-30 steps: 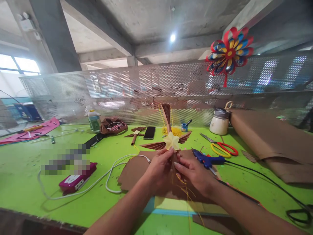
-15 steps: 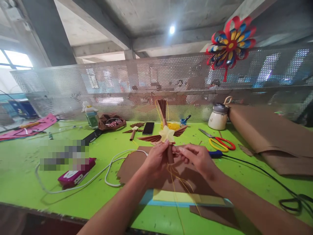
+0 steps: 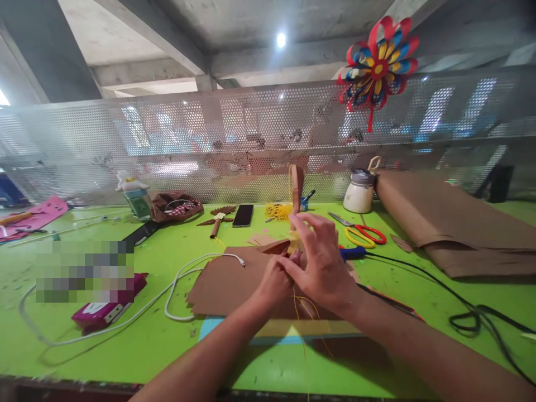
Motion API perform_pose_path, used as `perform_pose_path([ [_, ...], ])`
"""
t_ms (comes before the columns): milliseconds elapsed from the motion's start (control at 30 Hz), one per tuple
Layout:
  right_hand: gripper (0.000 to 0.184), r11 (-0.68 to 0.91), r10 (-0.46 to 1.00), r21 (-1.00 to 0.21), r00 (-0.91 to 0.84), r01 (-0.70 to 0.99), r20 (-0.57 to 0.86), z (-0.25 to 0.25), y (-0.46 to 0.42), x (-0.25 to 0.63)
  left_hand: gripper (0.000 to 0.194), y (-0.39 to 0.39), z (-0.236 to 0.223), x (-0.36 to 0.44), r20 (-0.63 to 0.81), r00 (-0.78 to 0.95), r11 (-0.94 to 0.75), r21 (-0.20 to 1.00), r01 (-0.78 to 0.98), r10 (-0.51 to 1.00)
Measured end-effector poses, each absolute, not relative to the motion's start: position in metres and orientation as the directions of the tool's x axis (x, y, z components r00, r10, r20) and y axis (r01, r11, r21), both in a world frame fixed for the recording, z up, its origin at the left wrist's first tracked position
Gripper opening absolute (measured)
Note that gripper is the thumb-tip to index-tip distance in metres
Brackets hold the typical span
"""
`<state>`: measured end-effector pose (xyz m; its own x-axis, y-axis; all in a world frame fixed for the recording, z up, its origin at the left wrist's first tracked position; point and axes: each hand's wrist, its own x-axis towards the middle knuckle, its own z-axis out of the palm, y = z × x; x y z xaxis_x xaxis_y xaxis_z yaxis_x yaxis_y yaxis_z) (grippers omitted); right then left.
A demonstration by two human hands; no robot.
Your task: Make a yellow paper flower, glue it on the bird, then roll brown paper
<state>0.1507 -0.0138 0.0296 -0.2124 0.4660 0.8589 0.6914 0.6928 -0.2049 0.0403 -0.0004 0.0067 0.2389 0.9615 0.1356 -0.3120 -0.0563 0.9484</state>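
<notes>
My left hand is closed around the lower stem of a brown folded-paper figure, held upright over the table. It has a pleated top, a pleated wing on the left and a pale yellow star at its middle. My right hand curves across its front and right side, the thumb close to my left hand and the fingertips by the upper stem. This hides most of the star and the right wing. Thin yellow strings hang below my hands. Brown paper sheets lie underneath.
Right of my hands lie scissors, a blue-handled tool with a black cord, and a large brown paper stack. A similar small paper figure and a phone lie behind. White cable and a magenta power strip are left.
My right hand has moved up from beside the stem to across the star. The figure has turned, showing its top narrower. My view has shifted right.
</notes>
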Motion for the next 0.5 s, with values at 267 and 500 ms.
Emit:
perform_pose_path([
  [267,0.060,0.677,0.463,-0.255,-0.130,0.691,0.877,0.034,-0.010,0.152,0.011,-0.004,-0.003,0.047,0.227,0.183,-0.154,0.926,-0.344,0.956],
  [500,0.050,0.687,0.441,-0.256,-0.109,0.680,0.891,0.032,-0.004,0.156,0.024,-0.002,-0.012,0.049,0.122,0.215,-0.069,0.969,-0.239,0.969],
])
